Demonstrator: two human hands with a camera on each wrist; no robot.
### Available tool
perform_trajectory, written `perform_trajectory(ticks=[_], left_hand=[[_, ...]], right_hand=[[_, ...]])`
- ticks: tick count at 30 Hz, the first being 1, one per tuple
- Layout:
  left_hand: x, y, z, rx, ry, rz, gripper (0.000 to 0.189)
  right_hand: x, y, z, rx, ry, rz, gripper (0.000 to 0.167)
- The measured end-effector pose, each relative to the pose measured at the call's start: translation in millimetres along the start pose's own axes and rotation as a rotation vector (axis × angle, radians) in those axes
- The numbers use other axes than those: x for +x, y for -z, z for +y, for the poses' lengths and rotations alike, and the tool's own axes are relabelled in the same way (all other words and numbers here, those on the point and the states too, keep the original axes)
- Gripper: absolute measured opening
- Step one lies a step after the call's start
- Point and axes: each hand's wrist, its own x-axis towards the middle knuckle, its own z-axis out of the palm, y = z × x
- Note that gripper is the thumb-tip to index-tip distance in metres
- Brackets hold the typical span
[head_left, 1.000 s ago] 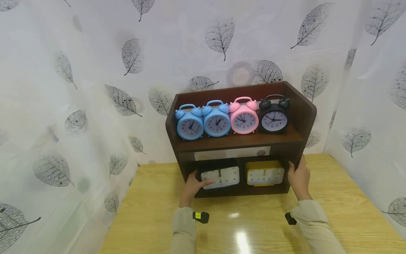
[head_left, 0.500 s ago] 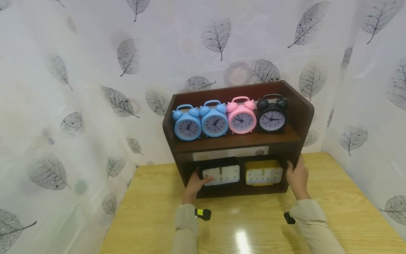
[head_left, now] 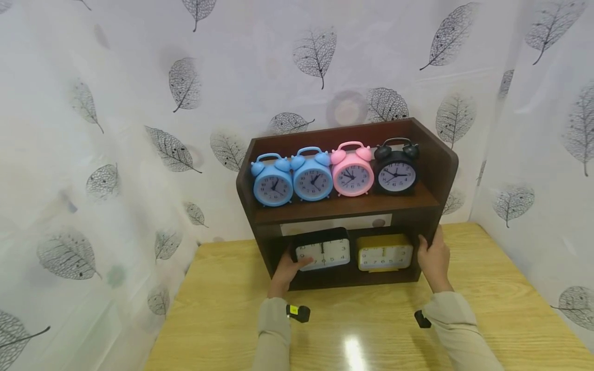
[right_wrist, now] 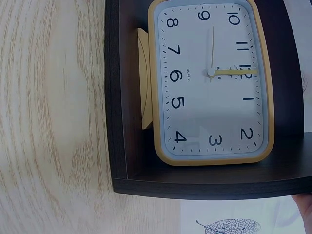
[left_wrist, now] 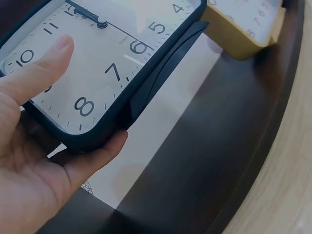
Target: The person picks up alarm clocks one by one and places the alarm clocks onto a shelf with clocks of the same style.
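My left hand (head_left: pixel 284 272) holds the black rectangular clock (head_left: pixel 323 252) by its left end, in the lower compartment of a dark brown shelf (head_left: pixel 348 208). In the left wrist view the thumb lies over the white dial, and a finger reaches under the clock's lower corner. To the right of it stands a yellow rectangular clock (head_left: pixel 385 255), apart from the black one. My right hand (head_left: pixel 435 259) grips the shelf's right side panel, thumb towards the front; its other fingers are mostly hidden behind the panel. Only a bit of this hand shows in the right wrist view.
On the upper board stand two blue twin-bell alarm clocks (head_left: pixel 273 188), a pink one (head_left: pixel 352 175) and a black one (head_left: pixel 396 175) in a row. The shelf stands on a wood-grain table (head_left: pixel 223 304), before a white leaf-print curtain (head_left: pixel 260 62).
My left hand has shifted slightly right and up with the black rectangular clock, which sits a little higher and nearer the yellow one. The right hand keeps its hold on the side panel.
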Motion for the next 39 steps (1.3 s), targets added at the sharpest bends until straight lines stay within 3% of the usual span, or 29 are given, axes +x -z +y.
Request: perform_trajectory(ticks=[9, 21, 36, 39], left_hand=[[0.6, -1.5, -4.9, -0.011, 0.026, 0.018, 0.095], [7.0, -4.1, -19.9, -0.031, 0.03, -0.027, 0.096], [11.8, -6.3, -26.7, -0.034, 0.043, -0.064, 0.098], [9.1, -6.1, -22.4, -0.042, 0.051, -0.077, 0.098]], right_hand=[[0.1, 0, 1, 0.005, 0.011, 0.008, 0.04], [-0.3, 0, -1, 0.001, 0.004, 0.015, 0.043], [-0.5, 0, -3, -0.007, -0.026, 0.003, 0.046], [-0.4, 0, -2, -0.007, -0.029, -0.006, 0.046]])
